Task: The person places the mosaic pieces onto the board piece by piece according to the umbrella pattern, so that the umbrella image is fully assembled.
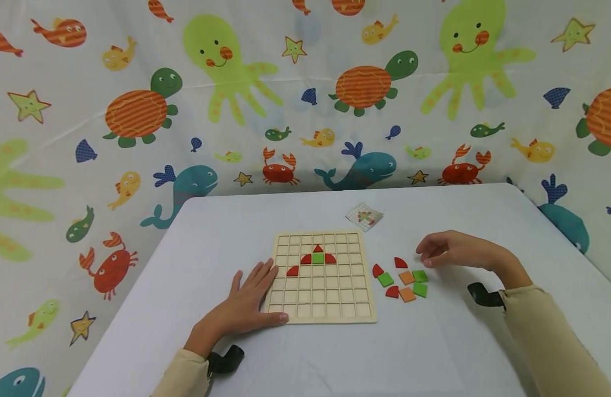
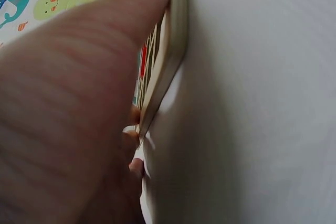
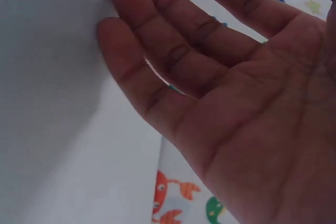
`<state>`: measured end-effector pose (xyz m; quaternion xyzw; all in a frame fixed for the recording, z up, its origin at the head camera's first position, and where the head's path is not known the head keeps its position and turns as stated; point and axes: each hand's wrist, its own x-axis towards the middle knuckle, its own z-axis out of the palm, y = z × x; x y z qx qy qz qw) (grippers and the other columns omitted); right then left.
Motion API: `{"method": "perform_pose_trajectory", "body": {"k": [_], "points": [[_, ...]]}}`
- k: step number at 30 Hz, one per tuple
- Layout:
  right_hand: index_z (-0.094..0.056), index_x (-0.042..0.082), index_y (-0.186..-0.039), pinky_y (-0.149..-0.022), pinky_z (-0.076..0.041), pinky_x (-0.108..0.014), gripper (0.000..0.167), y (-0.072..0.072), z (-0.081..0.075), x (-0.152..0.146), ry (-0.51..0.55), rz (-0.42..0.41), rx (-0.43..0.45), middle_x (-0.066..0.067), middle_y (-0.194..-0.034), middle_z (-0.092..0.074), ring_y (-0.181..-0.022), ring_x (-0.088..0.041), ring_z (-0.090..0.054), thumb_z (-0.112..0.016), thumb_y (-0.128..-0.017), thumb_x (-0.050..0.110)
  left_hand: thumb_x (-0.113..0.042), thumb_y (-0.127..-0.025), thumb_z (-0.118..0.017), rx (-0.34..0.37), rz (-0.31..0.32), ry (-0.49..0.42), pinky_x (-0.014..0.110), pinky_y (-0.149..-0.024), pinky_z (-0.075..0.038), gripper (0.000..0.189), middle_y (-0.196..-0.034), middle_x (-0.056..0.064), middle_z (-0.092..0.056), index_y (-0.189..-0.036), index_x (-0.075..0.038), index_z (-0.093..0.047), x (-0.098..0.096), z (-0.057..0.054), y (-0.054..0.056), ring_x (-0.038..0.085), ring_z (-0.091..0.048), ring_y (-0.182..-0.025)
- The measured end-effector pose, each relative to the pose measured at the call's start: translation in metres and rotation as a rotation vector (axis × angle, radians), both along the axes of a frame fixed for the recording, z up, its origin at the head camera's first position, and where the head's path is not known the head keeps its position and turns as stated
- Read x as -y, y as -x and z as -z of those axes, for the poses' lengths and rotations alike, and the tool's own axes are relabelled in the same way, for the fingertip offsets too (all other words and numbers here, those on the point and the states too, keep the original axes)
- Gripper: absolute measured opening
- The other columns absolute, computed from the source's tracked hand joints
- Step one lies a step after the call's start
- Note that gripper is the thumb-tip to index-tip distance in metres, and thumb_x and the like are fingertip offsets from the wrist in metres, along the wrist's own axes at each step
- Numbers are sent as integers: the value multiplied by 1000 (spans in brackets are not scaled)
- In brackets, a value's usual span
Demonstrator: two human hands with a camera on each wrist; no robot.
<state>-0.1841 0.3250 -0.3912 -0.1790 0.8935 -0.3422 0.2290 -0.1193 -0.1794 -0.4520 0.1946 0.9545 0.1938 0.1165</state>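
A square wooden grid board (image 1: 335, 300) lies on the table. In its cells sit a red triangle (image 1: 318, 248), a green square (image 1: 318, 258) and several red quarter-circles (image 1: 330, 259). My left hand (image 1: 248, 300) rests along the board's left edge, fingers straight, thumb at the near edge; the left wrist view shows the thumb against the board's side. My right hand (image 1: 451, 251) is to the right of the loose pieces, fingers loosely bent. In the right wrist view its palm (image 3: 252, 114) holds nothing. Nearest to it are a green square (image 1: 420, 276) and a red quarter-circle (image 1: 400, 263).
More loose pieces lie right of the board, among them orange squares (image 1: 407, 295) and a red quarter-circle (image 1: 392, 291). A small pattern card (image 1: 365, 216) lies beyond the board's far right corner. Behind the white table (image 1: 236, 226) hangs a sea-animal curtain (image 1: 305, 60).
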Motion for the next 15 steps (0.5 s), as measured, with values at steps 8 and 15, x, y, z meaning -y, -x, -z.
{"method": "perform_pose_trajectory", "body": {"k": [8, 15], "points": [[-68, 4, -114, -84, -51, -40, 23, 1, 15, 8, -11, -48, 8, -4, -103, -62, -98, -25, -56, -79, -96, 11, -72, -86, -75, -5, 5, 4, 68, -123, 11, 118, -180, 8, -8, -172, -12, -23, -1, 1, 1, 34, -1, -164], [-63, 6, -104, -78, -47, -38, 24, 1, 16, 13, -61, -43, -1, -4, -95, -54, -94, -24, -51, -83, -93, 13, -73, -86, -74, -6, 8, -4, 68, -123, 11, 117, -180, 8, -9, -172, -12, -23, 0, 0, 1, 34, -2, -164]]}}
